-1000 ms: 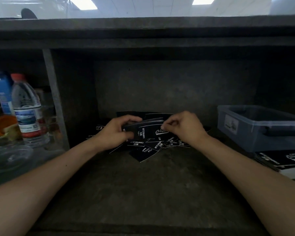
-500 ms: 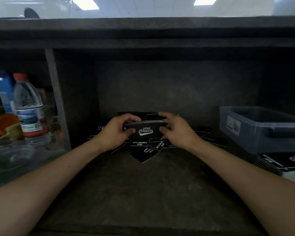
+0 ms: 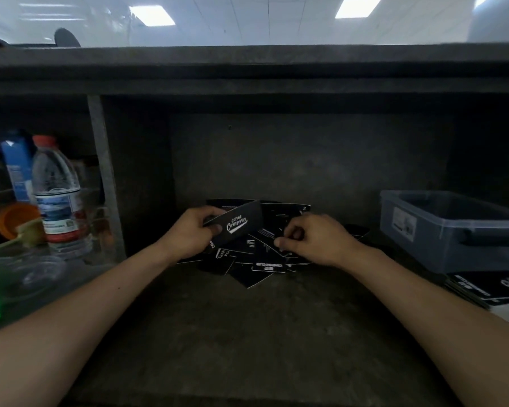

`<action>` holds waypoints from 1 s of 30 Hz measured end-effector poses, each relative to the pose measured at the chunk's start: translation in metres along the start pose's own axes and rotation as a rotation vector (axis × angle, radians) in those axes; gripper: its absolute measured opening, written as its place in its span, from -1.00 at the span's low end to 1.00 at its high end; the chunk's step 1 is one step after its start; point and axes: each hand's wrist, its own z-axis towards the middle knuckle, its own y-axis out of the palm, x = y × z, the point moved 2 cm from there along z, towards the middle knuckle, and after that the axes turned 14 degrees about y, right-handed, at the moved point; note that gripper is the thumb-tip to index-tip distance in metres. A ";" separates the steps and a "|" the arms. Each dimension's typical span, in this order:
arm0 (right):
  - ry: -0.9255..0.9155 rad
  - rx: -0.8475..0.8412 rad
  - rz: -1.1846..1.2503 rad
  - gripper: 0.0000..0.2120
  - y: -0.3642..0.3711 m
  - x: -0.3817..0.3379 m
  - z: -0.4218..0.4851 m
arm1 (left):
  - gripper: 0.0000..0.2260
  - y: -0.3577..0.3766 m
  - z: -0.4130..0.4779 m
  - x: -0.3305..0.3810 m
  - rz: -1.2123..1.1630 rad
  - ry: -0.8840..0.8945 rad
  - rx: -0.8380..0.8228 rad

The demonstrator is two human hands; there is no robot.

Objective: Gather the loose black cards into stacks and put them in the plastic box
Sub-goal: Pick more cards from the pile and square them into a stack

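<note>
Deep, dim recess under a heavy shelf top. Below, a worn, scuffed grey-brown surface; behind, a dull, stained back wall. Above the shelf top, a bright room with white ceiling panels and ceiling lights.

Grips a stack of cards in the left hand, thumb on top, white script logo facing up, tilted and raised just above the surface. Pinches the edge of a single card between thumb and forefinger of the right hand, the other fingers curled in.

Under both hands, loose cards scattered and overlapping near the back wall. To the right and apart from them, the plastic box, open-topped, contents hard to tell. Just in front of it, a pile of black printed sheets.

Left of a metal post: a water bottle with a red cap, a blue carton and an orange bowl.
</note>
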 end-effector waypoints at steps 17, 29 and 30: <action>0.185 0.187 0.332 -0.79 -0.031 0.027 0.011 | -0.74 0.000 -0.008 0.022 0.003 0.132 -0.250; 0.155 -0.146 0.631 -0.65 -0.029 0.011 0.000 | -0.68 0.003 -0.010 0.023 -0.034 0.106 -0.214; 0.135 -0.198 0.596 -0.62 -0.028 0.010 -0.002 | -0.68 0.004 -0.010 0.024 -0.035 0.102 -0.221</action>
